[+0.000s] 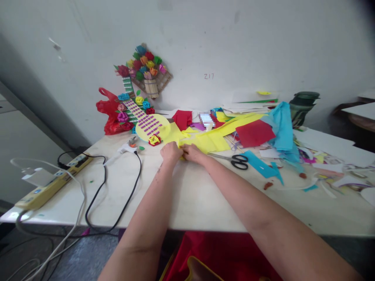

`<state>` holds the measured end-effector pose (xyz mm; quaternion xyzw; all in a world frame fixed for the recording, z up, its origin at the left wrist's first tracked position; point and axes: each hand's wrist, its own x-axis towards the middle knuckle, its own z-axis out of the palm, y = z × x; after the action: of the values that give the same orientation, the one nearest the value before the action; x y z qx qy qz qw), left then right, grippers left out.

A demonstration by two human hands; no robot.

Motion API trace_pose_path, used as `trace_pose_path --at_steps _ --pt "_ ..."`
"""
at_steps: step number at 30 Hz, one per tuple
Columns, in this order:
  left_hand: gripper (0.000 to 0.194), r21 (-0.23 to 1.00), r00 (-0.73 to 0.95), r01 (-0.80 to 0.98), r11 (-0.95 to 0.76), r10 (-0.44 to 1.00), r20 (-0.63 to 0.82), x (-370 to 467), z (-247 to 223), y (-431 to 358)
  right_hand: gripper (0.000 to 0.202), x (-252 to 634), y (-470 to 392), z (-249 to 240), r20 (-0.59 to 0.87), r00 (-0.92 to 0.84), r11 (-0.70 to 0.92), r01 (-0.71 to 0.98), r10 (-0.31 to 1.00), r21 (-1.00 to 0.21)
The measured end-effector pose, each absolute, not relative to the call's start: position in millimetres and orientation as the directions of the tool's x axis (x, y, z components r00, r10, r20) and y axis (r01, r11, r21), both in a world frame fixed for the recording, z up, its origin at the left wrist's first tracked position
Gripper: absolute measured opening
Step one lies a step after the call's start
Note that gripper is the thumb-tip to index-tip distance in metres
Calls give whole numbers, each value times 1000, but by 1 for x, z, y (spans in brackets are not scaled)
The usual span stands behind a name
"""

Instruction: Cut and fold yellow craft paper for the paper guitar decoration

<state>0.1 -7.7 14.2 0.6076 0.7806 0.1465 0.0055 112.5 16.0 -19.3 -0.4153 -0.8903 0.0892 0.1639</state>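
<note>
Yellow paper (180, 144) directly between the person's two hands (171, 152)

The left hand (171, 151) curls so that its fingertips are hidden. The yellow piece (179, 144) pinched between it and the right hand (191, 152) is mostly covered, its shape too small to tell. The 2 forearms (146, 218) run out past the near edge. Farther back, a device (206, 119) is blurred into squares. At left, a white cable (76, 220) is cut off.
</note>
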Motion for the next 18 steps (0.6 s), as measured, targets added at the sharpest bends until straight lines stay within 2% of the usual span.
trace_pose_path --at_steps 8,12,15,18 --pt "23 213 -212 963 166 952 219 2 10 -8 52 109 9 -19 47 -553 549 806 832 -221" --pt "22 214 -177 969 124 952 249 4 4 -4 55 108 10 -21 20 -548 540 817 836 -202" --pt "20 231 -172 966 113 952 254 2 0 -1 56 109 12 -21 10 -545 532 815 839 -230" --pt "18 262 -189 957 126 954 231 -1 -3 1 59 114 18 -19 -3 -563 535 787 827 -307"
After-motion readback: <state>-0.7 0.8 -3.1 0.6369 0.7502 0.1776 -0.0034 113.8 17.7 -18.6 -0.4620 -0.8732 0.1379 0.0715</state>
